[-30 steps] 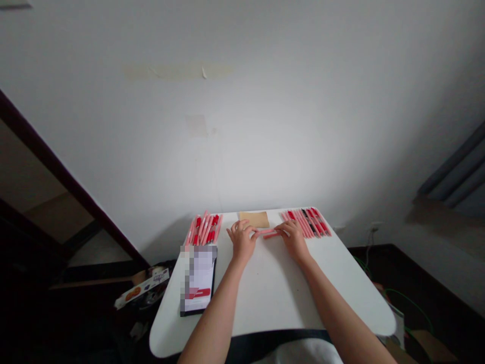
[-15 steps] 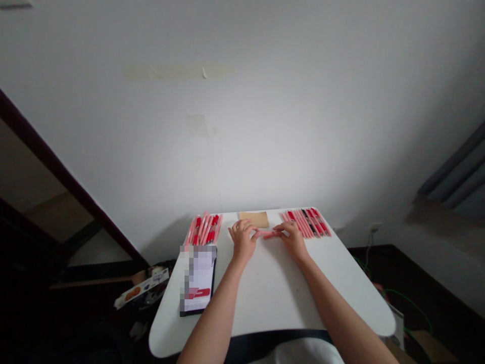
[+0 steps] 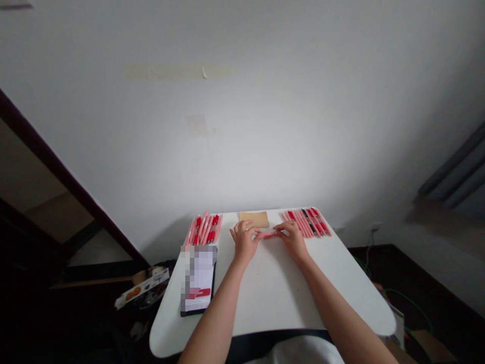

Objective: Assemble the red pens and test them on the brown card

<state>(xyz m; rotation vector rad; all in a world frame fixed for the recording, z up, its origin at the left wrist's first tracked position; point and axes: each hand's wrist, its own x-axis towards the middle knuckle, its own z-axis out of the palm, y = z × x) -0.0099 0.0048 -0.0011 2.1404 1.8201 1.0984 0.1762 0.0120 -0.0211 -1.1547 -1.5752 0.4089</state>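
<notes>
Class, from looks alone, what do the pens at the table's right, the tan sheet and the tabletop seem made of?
Pens: probably plastic, fairly smooth; even pink, red and black colouring.
Tan sheet: likely card or paper, matt, showing no shine.
Tabletop: perhaps laminate or plastic; smooth white, no grain visible.

The pink piece (image 3: pixel 269 235) looks like plastic; the left pens (image 3: pixel 206 228) and right pens (image 3: pixel 307 222) look like smooth plastic with a slight sheen; the counter (image 3: pixel 273 293) is smooth, with a low satin finish; the tan sheet (image 3: pixel 255 218) looks like matt paper; the screen (image 3: pixel 200 278) looks smooth and glassy; the wall (image 3: pixel 288 126) is matt, its tape strip (image 3: pixel 178 71) rougher and peeling; the curtain (image 3: pixel 462 172) looks like matt cloth.
</notes>
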